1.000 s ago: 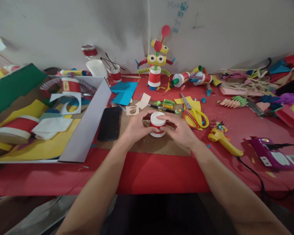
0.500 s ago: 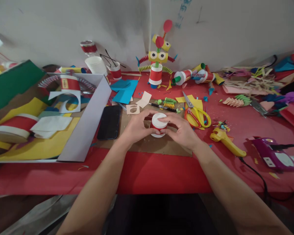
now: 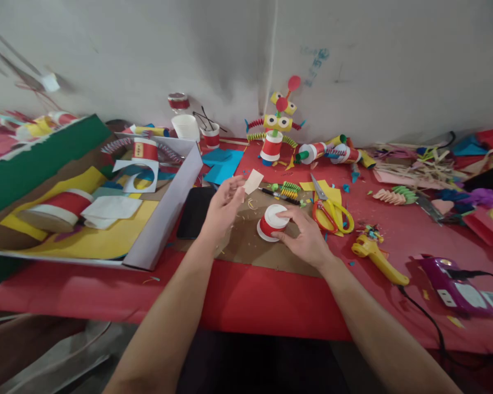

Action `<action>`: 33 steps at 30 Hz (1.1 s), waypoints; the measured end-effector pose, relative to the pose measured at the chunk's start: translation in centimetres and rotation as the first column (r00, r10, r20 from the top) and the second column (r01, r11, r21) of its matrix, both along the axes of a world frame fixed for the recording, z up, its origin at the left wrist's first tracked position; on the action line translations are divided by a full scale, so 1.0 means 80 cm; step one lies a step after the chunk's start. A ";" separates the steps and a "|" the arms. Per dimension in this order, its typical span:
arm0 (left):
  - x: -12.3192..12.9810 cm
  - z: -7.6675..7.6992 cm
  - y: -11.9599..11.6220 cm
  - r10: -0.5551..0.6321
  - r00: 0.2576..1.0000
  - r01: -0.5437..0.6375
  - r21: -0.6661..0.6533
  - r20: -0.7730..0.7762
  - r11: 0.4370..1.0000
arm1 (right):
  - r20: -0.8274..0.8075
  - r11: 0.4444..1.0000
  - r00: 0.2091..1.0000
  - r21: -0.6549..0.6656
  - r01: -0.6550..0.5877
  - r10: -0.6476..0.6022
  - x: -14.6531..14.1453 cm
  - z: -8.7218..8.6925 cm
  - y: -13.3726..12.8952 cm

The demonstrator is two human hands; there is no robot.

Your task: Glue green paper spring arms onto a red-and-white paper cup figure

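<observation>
My right hand [image 3: 306,238] grips a small paper cup [image 3: 269,227] with a red band and white ends. The cup stands upside down, wide rim on the brown cardboard [image 3: 246,254], with my thumb at its side and fingers at its top. To its left my left hand [image 3: 224,208] is off the cup, fingers apart and slightly curled, with nothing visible in it. Just beyond its fingertips lies a cream paper piece [image 3: 253,181]. Behind the cup are folded paper springs [image 3: 290,190] in green and yellow and a dark pen [image 3: 271,192].
On the left an open box [image 3: 160,213] holds paper and cups; a black phone [image 3: 193,213] lies beside it. Scissors [image 3: 332,210], a yellow glue gun [image 3: 380,260] and a purple power adapter [image 3: 456,290] lie right. Paper-cup figures [image 3: 272,145] stand at the back.
My left hand has let go of the cup and moved left and up toward the cream paper. My right hand stays on the cup. The view has shifted.
</observation>
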State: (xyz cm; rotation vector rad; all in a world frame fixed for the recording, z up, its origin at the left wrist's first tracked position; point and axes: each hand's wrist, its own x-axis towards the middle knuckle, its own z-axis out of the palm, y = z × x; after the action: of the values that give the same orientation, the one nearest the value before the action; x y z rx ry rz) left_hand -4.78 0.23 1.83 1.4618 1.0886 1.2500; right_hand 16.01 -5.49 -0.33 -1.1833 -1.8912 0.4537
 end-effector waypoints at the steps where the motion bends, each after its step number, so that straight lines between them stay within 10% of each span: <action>1: -0.002 0.002 0.003 0.090 0.994 -0.088 -0.046 0.063 0.995 | -0.060 1.000 0.998 0.006 0.008 -0.007 -0.001 0.001 0.000; 4: 0.000 0.012 0.009 0.183 0.973 -0.146 -0.231 0.145 0.962 | -0.261 0.999 0.965 0.018 0.043 -0.037 -0.003 0.011 0.006; 7: 0.011 0.025 0.007 -0.055 0.966 0.141 -0.336 0.254 0.931 | -0.301 0.992 0.950 0.058 0.111 -0.088 -0.009 0.034 0.013; 16: 0.023 0.023 -0.002 -0.390 0.810 0.493 -0.148 0.438 0.857 | -0.101 0.926 0.994 0.371 0.067 -0.032 -0.026 0.040 0.008; 21: 0.014 0.021 0.003 -0.414 0.792 0.527 -0.159 0.449 0.835 | -0.305 0.996 0.948 0.018 -0.084 0.085 -0.009 0.038 0.006; 25: 0.015 0.018 0.007 -0.443 0.752 0.567 -0.137 0.488 0.812 | -0.586 0.920 0.806 -0.269 -0.286 0.080 -0.003 0.041 0.012; 33: 0.015 0.025 0.000 -0.501 0.730 0.633 -0.182 0.464 0.753 | -0.592 0.912 0.800 -0.272 -0.307 0.092 -0.004 0.044 0.010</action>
State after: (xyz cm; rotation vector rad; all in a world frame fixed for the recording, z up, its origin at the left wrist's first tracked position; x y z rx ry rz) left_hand -3.57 0.22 3.80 1.0981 0.4698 0.8006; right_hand 15.65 -4.72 3.20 -0.9165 -1.4349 1.1789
